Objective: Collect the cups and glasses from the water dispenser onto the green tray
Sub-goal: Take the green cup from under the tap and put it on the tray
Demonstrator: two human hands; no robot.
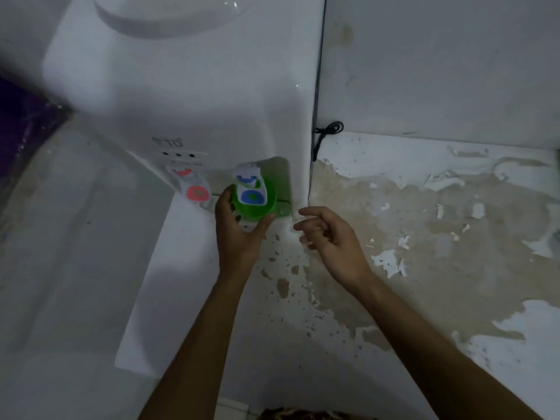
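A green plastic cup (257, 212) sits under the blue tap (251, 189) of the white water dispenser (188, 95), with its handle pointing right. My left hand (239, 231) is wrapped around the cup from the near side, thumb on the left of its rim and fingers on the right. My right hand (330, 234) hovers just right of the cup's handle, fingers spread and curled, holding nothing. The red tap (194, 189) is to the left. The green tray is out of view.
The dispenser fills the left and top of the view. A black power cord (318, 137) runs down its right edge. To the right lies a floor with peeling white paint (424, 237) and a white wall (439, 62) behind it.
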